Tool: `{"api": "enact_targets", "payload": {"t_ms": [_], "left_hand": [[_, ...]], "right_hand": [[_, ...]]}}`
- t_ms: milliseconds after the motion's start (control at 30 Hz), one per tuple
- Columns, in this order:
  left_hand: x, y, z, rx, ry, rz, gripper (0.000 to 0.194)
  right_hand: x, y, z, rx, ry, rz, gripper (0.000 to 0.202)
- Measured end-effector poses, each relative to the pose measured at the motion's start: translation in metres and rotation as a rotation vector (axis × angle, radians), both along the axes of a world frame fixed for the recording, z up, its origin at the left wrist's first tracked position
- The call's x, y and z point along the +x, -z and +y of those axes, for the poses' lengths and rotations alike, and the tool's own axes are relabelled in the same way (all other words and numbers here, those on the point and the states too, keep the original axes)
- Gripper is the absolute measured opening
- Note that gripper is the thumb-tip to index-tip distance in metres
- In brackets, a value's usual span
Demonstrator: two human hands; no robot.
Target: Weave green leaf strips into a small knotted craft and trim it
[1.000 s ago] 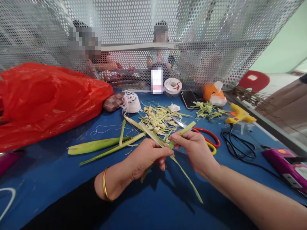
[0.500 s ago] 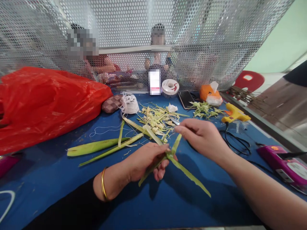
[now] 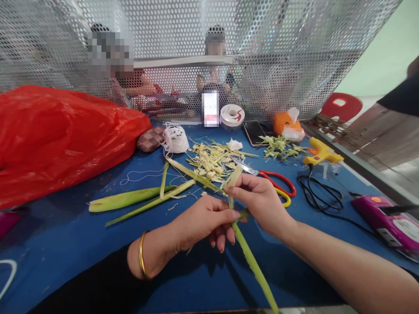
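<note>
Left hand (image 3: 205,221) pinches green leaf strips (image 3: 252,258) where they meet, above the desk (image 3: 98,257); right hand (image 3: 266,204) pinches a pale upper end. Likely best: left pinch firm, strips flat, tension even, avoiding splits.

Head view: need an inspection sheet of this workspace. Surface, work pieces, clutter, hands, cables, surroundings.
Surface: blue table, small bits scattered on it.
Job's things: green leaf strip in the hands; loose leaves lie to the left; scissors lie just beyond the right hand.
Clutter: leaf scraps, white string, red bag, glue gun.
Hands: left hand pinches the strip; right hand pinches a pale upper end, perhaps the same piece.
Cables: black cord loosely looped below the glue gun, near a purple box.
Surroundings: perforated screen behind; red chair and another person at right.
</note>
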State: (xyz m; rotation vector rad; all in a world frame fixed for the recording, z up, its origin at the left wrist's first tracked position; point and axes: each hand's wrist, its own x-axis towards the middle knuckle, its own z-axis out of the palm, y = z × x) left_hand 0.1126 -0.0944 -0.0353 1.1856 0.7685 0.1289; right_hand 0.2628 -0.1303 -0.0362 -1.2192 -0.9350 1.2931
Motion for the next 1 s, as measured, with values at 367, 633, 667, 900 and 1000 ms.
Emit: {"api": "enact_targets", "payload": {"t_ms": [367,633,667,900,1000], "left_hand": [[0.0,0.008,0.008,-0.214,-0.243,-0.206,0.028],[-0.003,-0.01,0.016,-0.293,-0.442,-0.601,0.023],[-0.002,-0.009,0.015,-0.287,-0.433,-0.601,0.023],[0.0,0.011,0.011,-0.287,-0.348,-0.556,0.026],[-0.001,0.009,0.011,-0.296,-0.299,-0.537,0.038]], "right_hand": [[0.028,-0.014,0.012,0.581,0.224,-0.754,0.007],[0.028,-0.021,0.004,0.575,0.058,-0.765,0.011],[0.023,-0.017,0.004,0.524,-0.012,-0.696,0.009],[0.001,-0.002,0.003,0.227,-0.075,-0.159,0.023],[0.001,-0.003,0.002,0.189,-0.048,-0.149,0.02]]}}
